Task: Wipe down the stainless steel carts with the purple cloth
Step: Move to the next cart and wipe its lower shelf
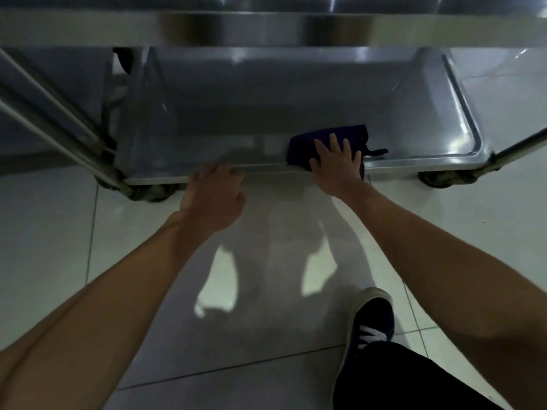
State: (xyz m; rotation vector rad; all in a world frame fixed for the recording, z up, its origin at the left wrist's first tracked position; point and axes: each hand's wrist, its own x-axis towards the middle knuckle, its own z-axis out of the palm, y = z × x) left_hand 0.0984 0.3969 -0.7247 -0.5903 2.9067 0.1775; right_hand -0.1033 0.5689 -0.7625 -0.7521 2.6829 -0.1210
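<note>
The right hand (pixel 336 159) lies flat with spread fingers on the purple cloth (pixel 325 140), pressing it on the front edge of the cart's bottom shelf (pixel 296 93). The left hand (pixel 213 190), fingers bent, holds the same edge, well apart from the cloth.

Bare forearms; black trousers (pixel 399 377); navy sneaker (pixel 371 321), white laces, pale sole
</note>
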